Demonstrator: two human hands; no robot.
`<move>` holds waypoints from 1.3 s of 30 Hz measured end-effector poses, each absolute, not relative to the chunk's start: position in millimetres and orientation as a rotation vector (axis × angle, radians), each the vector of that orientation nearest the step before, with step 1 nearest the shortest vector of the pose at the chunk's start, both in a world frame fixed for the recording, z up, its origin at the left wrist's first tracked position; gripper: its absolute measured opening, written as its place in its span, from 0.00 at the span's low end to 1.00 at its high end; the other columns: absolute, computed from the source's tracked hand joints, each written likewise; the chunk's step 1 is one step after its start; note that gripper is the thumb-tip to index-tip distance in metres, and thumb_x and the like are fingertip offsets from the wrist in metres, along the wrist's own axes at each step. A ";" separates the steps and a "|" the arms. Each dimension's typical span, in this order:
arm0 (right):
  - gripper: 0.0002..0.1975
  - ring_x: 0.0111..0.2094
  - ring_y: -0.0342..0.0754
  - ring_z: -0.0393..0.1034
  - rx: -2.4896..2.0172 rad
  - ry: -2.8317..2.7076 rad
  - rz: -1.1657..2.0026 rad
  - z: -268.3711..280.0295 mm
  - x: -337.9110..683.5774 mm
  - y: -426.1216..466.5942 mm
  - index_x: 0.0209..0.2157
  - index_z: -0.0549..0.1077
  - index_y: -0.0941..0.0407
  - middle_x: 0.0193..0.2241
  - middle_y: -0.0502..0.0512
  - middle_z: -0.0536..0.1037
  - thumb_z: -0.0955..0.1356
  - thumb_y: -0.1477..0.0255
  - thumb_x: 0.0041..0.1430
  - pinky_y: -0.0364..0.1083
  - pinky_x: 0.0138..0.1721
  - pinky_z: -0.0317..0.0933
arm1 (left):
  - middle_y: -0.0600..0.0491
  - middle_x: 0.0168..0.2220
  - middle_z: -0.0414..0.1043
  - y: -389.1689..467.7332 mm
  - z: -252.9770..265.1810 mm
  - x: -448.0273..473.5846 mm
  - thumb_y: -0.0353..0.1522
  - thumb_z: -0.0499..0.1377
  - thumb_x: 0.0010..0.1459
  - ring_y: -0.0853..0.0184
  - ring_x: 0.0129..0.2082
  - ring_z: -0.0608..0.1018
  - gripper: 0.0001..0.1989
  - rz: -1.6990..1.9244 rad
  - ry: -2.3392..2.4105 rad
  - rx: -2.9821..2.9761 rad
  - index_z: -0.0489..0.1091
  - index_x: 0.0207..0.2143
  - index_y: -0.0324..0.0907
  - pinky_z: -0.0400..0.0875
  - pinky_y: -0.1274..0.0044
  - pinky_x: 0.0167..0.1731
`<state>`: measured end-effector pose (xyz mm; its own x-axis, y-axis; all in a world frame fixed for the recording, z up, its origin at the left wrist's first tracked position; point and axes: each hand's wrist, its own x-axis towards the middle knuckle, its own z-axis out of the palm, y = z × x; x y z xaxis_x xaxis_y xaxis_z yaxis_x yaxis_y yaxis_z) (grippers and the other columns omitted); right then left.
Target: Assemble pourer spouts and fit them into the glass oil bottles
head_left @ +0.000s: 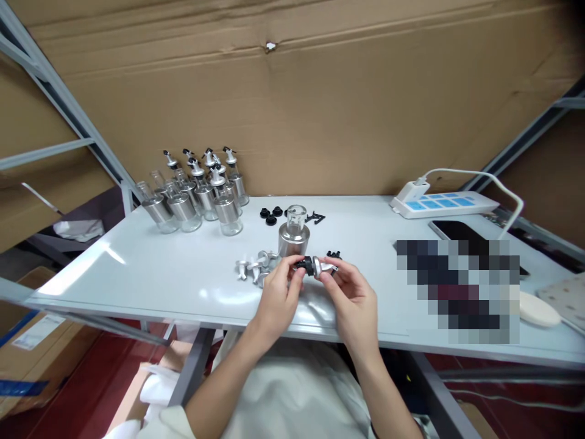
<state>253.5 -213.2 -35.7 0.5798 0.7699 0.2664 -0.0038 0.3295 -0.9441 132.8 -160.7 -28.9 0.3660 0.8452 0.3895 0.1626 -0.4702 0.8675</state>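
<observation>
Both hands meet over the table's front half on one pour spout point(317, 266), silver with a black ribbed stopper. My left hand point(280, 294) pinches the black stopper end. My right hand point(354, 296) grips the silver spout end between thumb and fingers. Just behind them stands a glass bottle point(295, 235) with a steel sleeve and an uncapped neck. Several loose silver spout tops point(254, 267) lie left of my left hand. Small black parts point(333, 255) lie behind my right hand. Farther back are black stoppers point(271, 216) and thin black pieces point(319, 217).
Several steel-sleeved bottles point(205, 198) stand at the back left, many with spouts fitted. At the right are a white power strip point(445, 204) with a plugged-in charger and cable, a phone point(457, 235), a blurred-out patch and a round cream object point(539, 310). Cardboard point(320, 122) walls the back.
</observation>
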 end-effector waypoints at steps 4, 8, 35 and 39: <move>0.27 0.38 0.47 0.78 -1.032 -0.787 0.613 -39.3 253.1 -211.5 0.54 0.67 0.51 0.37 0.54 0.82 0.73 0.67 0.53 0.47 0.42 0.73 | 0.50 0.36 0.76 -162.7 -29.8 132.9 0.33 0.54 0.64 0.67 0.32 0.77 0.10 1.211 0.862 1.905 0.68 0.46 0.42 0.72 0.76 0.35; 0.22 0.40 0.48 0.78 -1.051 -0.833 0.607 -39.4 254.2 -211.8 0.49 0.71 0.53 0.39 0.56 0.82 0.73 0.66 0.53 0.48 0.42 0.73 | 0.49 0.41 0.76 -162.8 -30.7 131.8 0.32 0.55 0.63 0.68 0.37 0.78 0.10 1.305 0.781 1.952 0.70 0.47 0.42 0.74 0.76 0.39; 0.14 0.18 0.39 0.66 -1.103 -0.731 0.363 -34.6 249.8 -217.9 0.39 0.76 0.56 0.31 0.54 0.83 0.75 0.67 0.50 0.40 0.21 0.61 | 0.49 0.42 0.79 -167.5 -25.0 130.8 0.28 0.66 0.53 0.65 0.43 0.81 0.15 1.287 0.541 1.441 0.75 0.44 0.42 0.78 0.75 0.45; 0.11 0.28 0.44 0.74 -1.121 -0.763 0.379 -31.7 248.8 -217.6 0.36 0.77 0.55 0.35 0.55 0.83 0.74 0.66 0.50 0.43 0.29 0.67 | 0.49 0.41 0.79 -166.6 -24.7 129.8 0.29 0.64 0.55 0.65 0.42 0.81 0.08 1.379 0.612 1.647 0.77 0.39 0.41 0.77 0.74 0.45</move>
